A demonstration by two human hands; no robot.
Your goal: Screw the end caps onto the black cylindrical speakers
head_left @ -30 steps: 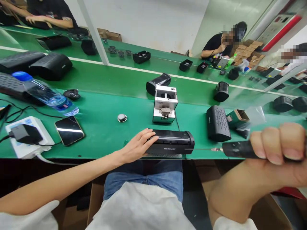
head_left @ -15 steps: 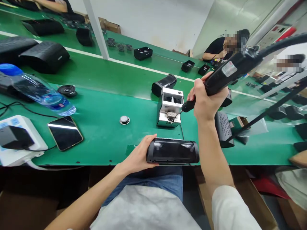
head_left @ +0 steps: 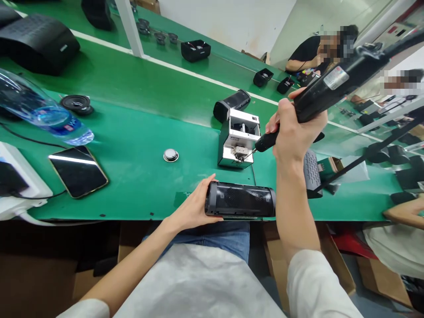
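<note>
My right hand is wrapped round a black electric screwdriver, whose cable leads off at the upper right. The screwdriver's tip is at the front pick-up spot of a white and black screw feeder; a screw on it is too small to make out. My left hand grips the left end of a black cylindrical speaker, lying lengthwise at the table's front edge. On the table left of the feeder rests a small round silver-rimmed speaker driver. Another black speaker lies behind the feeder.
To the left are a phone, a water bottle, a loose speaker driver and a white power strip. A black perforated casing and a slanting dark bar stand right. Co-workers sit at the far side and right.
My view has shifted slightly, so the left-side things sit further left. The screwdriver's tip stays at the feeder's front, and my left hand still holds the speaker.
</note>
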